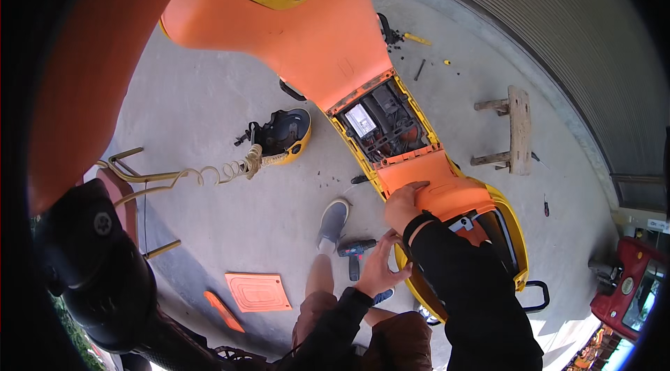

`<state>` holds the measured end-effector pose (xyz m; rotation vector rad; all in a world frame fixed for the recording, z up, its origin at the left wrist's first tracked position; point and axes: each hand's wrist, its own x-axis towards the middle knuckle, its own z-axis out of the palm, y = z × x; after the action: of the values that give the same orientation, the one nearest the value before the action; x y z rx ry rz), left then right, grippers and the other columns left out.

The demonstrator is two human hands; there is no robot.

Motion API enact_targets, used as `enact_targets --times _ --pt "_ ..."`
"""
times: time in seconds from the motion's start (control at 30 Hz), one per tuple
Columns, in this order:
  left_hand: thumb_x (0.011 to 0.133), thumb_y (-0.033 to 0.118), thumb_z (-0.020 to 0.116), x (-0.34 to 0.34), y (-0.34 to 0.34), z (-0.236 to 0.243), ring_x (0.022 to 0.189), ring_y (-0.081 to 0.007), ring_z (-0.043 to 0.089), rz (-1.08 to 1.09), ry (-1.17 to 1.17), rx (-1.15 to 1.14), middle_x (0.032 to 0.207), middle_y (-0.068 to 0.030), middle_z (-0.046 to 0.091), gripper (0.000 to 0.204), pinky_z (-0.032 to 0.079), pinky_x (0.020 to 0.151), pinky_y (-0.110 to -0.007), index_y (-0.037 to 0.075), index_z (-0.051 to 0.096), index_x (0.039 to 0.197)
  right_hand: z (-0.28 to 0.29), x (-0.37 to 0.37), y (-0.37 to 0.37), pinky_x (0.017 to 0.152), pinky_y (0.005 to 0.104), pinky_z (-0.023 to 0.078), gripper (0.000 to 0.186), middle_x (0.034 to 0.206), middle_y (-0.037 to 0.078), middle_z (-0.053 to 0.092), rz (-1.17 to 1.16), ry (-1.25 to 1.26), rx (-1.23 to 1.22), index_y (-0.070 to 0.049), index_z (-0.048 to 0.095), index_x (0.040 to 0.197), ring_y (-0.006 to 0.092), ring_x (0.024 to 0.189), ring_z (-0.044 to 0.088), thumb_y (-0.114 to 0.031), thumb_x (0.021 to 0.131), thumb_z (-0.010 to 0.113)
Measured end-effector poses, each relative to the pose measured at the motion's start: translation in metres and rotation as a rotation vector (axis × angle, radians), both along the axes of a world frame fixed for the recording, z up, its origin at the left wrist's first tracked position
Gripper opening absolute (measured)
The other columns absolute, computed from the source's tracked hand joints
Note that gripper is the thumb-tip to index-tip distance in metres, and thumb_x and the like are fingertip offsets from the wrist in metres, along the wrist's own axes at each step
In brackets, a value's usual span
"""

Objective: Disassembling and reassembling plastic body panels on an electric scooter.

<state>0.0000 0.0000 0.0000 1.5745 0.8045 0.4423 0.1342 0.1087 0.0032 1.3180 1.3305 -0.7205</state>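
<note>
Before me stands an orange and yellow motor scooter body [328, 36], its floor compartment [384, 123] uncovered and showing a boxy part with a white label and dark wiring. My right hand [405, 208] rests on the orange panel [447, 188] behind that compartment, one finger stretched across it; its other fingers are partly hidden. Close by, my left hand [381, 268] is open beside the yellow rim [413, 291], thumb and fingers apart. I cannot tell whether it touches the rim. Right of my right forearm is an open cavity [504, 231] inside the yellow rim.
A cordless drill [355, 252] lies by my foot. On the concrete floor are a yellow helmet [296, 137], a square orange cover [258, 292], an orange strip [223, 312], a wooden stool [519, 130] and a screwdriver [546, 207]. A red vehicle [624, 287] stands at right.
</note>
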Motion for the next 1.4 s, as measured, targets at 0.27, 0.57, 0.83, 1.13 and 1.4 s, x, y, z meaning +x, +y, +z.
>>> enact_targets --times 0.27,0.57,0.83,1.13,1.4 --pt "0.072 0.02 0.076 0.0 0.016 -0.007 0.115 -0.0376 0.053 0.049 -0.096 0.007 0.123 -0.0187 0.052 0.059 0.042 0.1 -0.039 0.004 0.043 0.118 -0.009 0.032 -0.006 0.098 0.0797 0.017 0.06 0.133 0.018 0.056 -0.085 0.083 -0.061 -0.012 0.059 0.131 0.0433 0.128 0.046 -0.047 0.082 0.06" --pt "0.077 0.023 0.074 -0.001 -0.008 0.001 0.126 -0.0355 0.048 0.223 -0.082 -0.034 0.133 -0.0191 0.05 0.063 0.039 0.105 -0.04 0.004 0.043 0.128 -0.008 0.028 0.002 0.104 0.0751 0.015 0.056 0.139 0.018 0.051 -0.189 0.066 -0.199 -0.011 0.057 0.133 0.042 0.13 0.045 -0.043 0.088 0.058" --pt "0.071 0.018 0.074 -0.015 -0.008 -0.001 0.122 -0.0372 0.051 0.205 -0.015 -0.038 0.132 -0.0181 0.051 0.061 0.042 0.101 -0.039 0.003 0.046 0.123 -0.032 0.028 -0.005 0.103 0.0762 0.019 0.05 0.143 0.016 0.048 -0.131 0.073 -0.195 -0.009 0.055 0.135 0.0429 0.131 0.043 -0.033 0.09 0.054" --pt "0.072 0.019 0.074 -0.012 -0.012 0.002 0.125 -0.0359 0.049 0.215 -0.026 -0.046 0.135 -0.0199 0.05 0.061 0.041 0.104 -0.04 0.003 0.047 0.124 -0.021 0.03 -0.001 0.103 0.0697 0.025 0.05 0.143 0.015 0.048 -0.073 0.117 -0.182 -0.01 0.052 0.137 0.0414 0.13 0.044 -0.029 0.091 0.049" --pt "0.083 0.018 0.067 -0.012 -0.011 0.005 0.122 -0.035 0.052 0.174 0.07 0.002 0.123 -0.0201 0.058 0.045 0.04 0.105 -0.039 0.0 0.052 0.121 0.03 0.027 0.053 0.104 0.0522 0.034 0.049 0.141 0.014 0.05 0.104 0.366 -0.273 -0.012 0.049 0.139 0.0376 0.127 0.048 -0.033 0.096 0.043"
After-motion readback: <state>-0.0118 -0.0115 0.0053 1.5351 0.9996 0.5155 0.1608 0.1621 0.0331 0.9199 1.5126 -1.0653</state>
